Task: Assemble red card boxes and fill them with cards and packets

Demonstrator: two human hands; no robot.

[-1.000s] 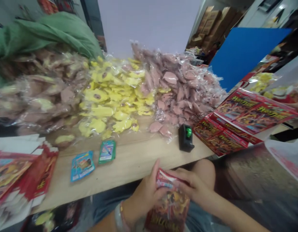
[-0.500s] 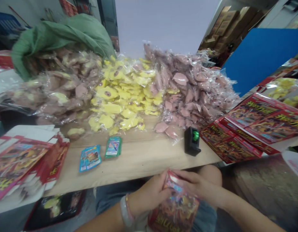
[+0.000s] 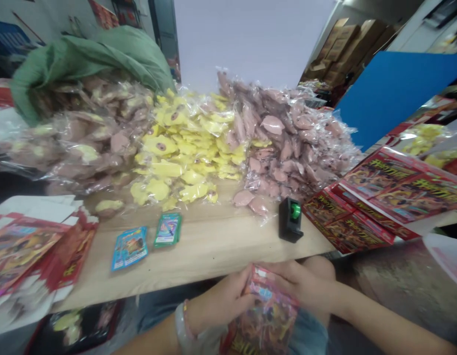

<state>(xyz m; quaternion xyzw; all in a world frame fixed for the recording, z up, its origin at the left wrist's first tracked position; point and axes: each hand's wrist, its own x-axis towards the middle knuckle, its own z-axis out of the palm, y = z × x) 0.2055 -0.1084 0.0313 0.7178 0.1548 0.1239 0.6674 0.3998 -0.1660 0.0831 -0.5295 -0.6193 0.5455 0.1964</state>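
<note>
A red printed cardboard box (image 3: 267,315) rests over my lap, below the table's front edge. My left hand (image 3: 234,296) is closed around its left side near the top end, thumb lying on the printed face. From the other side my right hand (image 3: 298,283) grips the same top end, its fingers wrapped over the upper right edge. The box's lower end runs out of the picture. On the table close by are a stack of blue-edged cards (image 3: 129,248), a stack of green-edged cards (image 3: 168,230) and a black tape dispenser (image 3: 290,221) with green tape.
Heaps of bagged yellow pieces (image 3: 184,153) and bagged pink pieces (image 3: 287,138) cover the table's back. A green sack (image 3: 91,54) spills more bags at left. Flattened red boxes (image 3: 36,246) lie left; printed red box sheets (image 3: 387,192) stand right. Bare wood (image 3: 213,246) shows in front.
My right hand has shifted slightly and the box's top flap now looks flatter against the box. Both hands keep hold of it. The whole view has moved a little.
</note>
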